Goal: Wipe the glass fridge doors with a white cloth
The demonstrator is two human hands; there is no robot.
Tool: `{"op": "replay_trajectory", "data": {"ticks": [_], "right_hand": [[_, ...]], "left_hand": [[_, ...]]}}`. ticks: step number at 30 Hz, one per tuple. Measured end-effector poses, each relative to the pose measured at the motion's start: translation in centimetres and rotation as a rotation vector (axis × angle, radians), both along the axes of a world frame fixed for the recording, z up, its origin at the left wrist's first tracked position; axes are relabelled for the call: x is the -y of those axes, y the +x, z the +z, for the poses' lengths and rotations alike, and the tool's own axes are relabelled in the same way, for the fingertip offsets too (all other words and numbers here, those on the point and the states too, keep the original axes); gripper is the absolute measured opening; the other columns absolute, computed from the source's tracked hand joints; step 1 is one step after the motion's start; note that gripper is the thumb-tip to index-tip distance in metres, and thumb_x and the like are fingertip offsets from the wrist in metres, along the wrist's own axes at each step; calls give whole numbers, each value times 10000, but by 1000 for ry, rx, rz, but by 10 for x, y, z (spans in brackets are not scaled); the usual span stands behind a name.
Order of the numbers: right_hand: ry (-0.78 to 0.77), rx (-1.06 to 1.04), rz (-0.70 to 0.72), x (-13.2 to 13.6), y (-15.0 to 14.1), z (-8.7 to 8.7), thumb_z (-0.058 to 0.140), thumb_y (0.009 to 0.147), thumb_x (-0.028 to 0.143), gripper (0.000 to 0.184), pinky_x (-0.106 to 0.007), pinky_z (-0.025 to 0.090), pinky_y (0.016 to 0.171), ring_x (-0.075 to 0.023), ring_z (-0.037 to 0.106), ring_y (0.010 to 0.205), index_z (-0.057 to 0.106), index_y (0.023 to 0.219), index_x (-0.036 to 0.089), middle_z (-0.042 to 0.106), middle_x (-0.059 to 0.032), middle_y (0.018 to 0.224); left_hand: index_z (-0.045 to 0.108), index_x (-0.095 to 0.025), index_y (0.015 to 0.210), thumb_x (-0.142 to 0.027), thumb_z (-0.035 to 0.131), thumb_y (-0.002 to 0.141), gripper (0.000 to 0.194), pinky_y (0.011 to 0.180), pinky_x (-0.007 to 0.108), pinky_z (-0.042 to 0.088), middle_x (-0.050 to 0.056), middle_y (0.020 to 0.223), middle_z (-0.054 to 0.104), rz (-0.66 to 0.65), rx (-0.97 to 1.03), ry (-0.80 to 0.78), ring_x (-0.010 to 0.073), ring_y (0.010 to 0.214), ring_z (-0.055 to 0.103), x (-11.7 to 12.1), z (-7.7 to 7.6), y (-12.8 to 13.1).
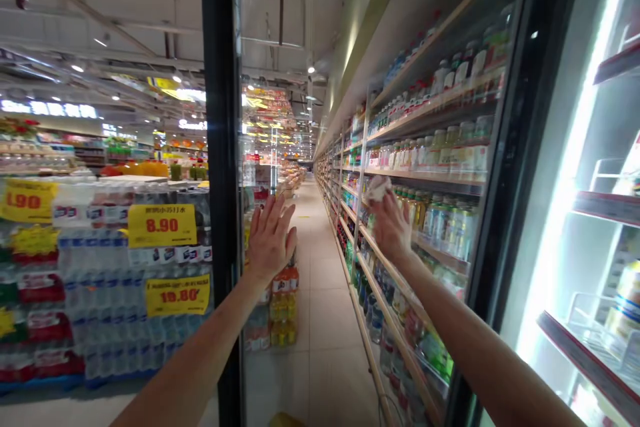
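A tall glass door with a black frame stands open in front of me. My left hand is raised near the frame's left side, its fingers spread and its palm towards the glass; it holds nothing. To the right, my right hand presses a crumpled white cloth up against the glass. The fingers of that hand are slightly blurred and partly cover the cloth. Rows of bottles on shelves show through or in the pane behind the right hand.
At right, the lit cooler interior has wire-railed shelves with bottles. Stacked packs of bottled water with yellow price signs stand left of the door. A tiled aisle shows in the pane.
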State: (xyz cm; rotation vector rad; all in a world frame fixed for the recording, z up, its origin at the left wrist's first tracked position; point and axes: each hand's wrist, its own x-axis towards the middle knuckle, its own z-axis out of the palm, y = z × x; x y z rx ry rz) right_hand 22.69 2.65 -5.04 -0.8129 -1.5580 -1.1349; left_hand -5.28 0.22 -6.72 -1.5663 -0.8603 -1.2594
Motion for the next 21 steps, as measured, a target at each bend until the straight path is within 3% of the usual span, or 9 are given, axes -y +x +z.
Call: {"op": "replay_trajectory", "data": {"ticks": [3, 5, 7, 10, 13, 15, 18, 20, 21], "right_hand": [[26, -366, -35, -8, 29, 26, 332, 849, 218, 505, -529, 241, 1067, -265, 308, 1339, 380, 1350, 173, 406, -147, 1397], [37, -469, -23, -8, 24, 31, 320, 853, 224, 506, -549, 257, 1052, -285, 313, 1331, 377, 1351, 152, 410, -163, 1388], [16, -338, 5, -4, 2, 21, 345, 848, 206, 478, -528, 251, 1069, -274, 312, 1332, 429, 1317, 165, 448, -146, 1361], [-23, 83, 50, 4, -31, -4, 401, 825, 146, 438, -458, 216, 1114, -217, 309, 1341, 512, 1241, 227, 507, -78, 1323], [1, 247, 40, 5, -24, -10, 417, 817, 128, 444, -431, 180, 1129, -184, 333, 1330, 513, 1234, 250, 523, -53, 1314], [32, 91, 9, 1, 1, 3, 395, 831, 156, 458, -461, 186, 1116, -202, 330, 1333, 469, 1278, 226, 490, -85, 1344], [68, -339, -20, -8, 31, 30, 337, 851, 204, 495, -533, 234, 1069, -266, 302, 1342, 390, 1340, 158, 401, -157, 1399], [64, -479, -15, -10, 29, 35, 322, 853, 212, 496, -553, 257, 1049, -292, 309, 1334, 393, 1337, 126, 398, -183, 1393], [50, -448, -6, -8, 21, 31, 329, 852, 210, 487, -544, 268, 1049, -292, 314, 1331, 412, 1324, 124, 415, -181, 1381]], "left_hand": [[373, -222, 1334, -236, 486, 837, 509, 1090, 446, 233, 90, 1424, 350, -3, 2, 0, 229, 1351, 248, 1, -1, 1], [381, -218, 1329, -234, 489, 836, 505, 1090, 447, 233, 94, 1421, 356, -6, 5, -2, 231, 1350, 251, 1, -1, 1], [384, -213, 1329, -236, 493, 834, 507, 1088, 447, 233, 101, 1418, 360, -7, 8, -9, 234, 1350, 252, 1, -1, 2], [363, -226, 1343, -238, 489, 840, 518, 1089, 447, 228, 96, 1424, 351, -12, 10, -9, 230, 1352, 247, -1, 0, 1], [355, -230, 1347, -233, 490, 841, 524, 1090, 440, 227, 94, 1422, 354, -13, 10, 2, 225, 1351, 249, -1, 0, 1], [363, -219, 1342, -233, 491, 840, 517, 1094, 435, 221, 99, 1421, 356, -11, 4, 0, 226, 1353, 244, 0, 0, 1], [371, -213, 1336, -235, 482, 842, 507, 1100, 433, 209, 97, 1423, 351, -11, 5, -8, 226, 1356, 235, 2, 0, 2], [373, -208, 1333, -234, 486, 839, 508, 1096, 435, 215, 102, 1419, 358, -6, 5, -9, 229, 1354, 239, 3, 0, 2], [374, -205, 1332, -232, 489, 837, 510, 1094, 436, 220, 105, 1416, 363, -2, 6, -7, 231, 1352, 243, 3, 0, 3]]}}
